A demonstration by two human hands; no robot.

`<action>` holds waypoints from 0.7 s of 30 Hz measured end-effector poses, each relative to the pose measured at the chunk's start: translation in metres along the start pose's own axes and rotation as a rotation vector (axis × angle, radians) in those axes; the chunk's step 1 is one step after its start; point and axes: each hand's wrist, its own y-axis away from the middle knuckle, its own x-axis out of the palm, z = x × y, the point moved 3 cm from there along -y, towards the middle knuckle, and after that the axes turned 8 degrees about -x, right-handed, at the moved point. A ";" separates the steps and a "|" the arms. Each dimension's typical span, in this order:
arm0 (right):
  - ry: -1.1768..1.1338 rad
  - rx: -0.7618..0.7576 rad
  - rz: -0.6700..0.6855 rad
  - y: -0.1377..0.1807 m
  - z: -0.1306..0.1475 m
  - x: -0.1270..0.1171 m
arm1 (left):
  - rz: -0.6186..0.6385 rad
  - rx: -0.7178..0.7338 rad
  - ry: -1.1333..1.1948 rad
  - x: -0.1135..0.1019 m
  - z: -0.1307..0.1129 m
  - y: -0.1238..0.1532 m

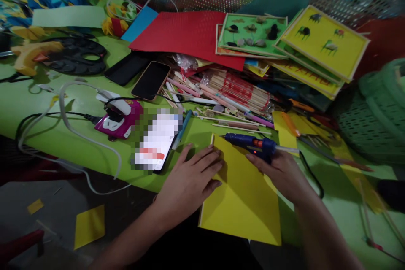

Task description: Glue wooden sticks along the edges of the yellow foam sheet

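Note:
A yellow sheet of card (243, 211) lies at the table's front edge, its lower end reaching past it. A thin pale stick (212, 139) runs along the sheet's left edge, partly hidden under my left hand (193, 177). That hand rests flat over this edge with its fingers stretched out. My right hand (283, 173) is wrapped round a blue hot glue gun (249, 142), whose nozzle points left, close to the sheet's upper left corner. A small red light glows on the gun, and a translucent glue stick (287, 149) sticks out of its back.
A lit phone (158, 139) lies left of my left hand, near a magenta power strip (118, 120) with looping cables. Behind are bundled wooden sticks (236, 88), red card (183, 33) and framed yellow and green boards (325, 42). A green basket (373, 109) stands right.

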 end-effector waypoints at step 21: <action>-0.030 -0.036 0.002 -0.005 0.001 0.008 | 0.021 -0.001 0.005 0.000 -0.001 -0.001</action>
